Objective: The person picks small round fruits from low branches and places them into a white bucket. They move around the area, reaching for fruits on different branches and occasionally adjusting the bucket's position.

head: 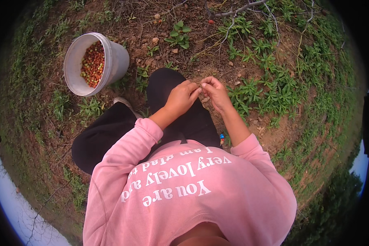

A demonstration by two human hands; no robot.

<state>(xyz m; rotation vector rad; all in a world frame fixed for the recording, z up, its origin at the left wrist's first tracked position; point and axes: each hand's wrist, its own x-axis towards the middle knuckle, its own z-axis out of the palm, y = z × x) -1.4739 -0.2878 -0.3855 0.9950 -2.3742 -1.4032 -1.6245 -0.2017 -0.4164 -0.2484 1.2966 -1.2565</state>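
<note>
My left hand (182, 96) and my right hand (214, 93) meet in front of my raised, black-clad knee, fingertips and thumbs pinched close together. Something thin and tiny seems to sit between the fingertips, but it is too small to name. To the upper left, a white plastic bucket (118, 61) stands tilted in the view, its mouth facing me. Inside it lie many small red, orange and yellow-green round fruits (93, 65).
Leafy green weeds (272, 89) grow over brown soil to the right. A bare thorny-looking branch (243, 9) reaches in at the top, with a small red fruit (211, 22) by it. Small stones (155, 40) lie beyond my knee. My shoe (126, 104) is below the bucket.
</note>
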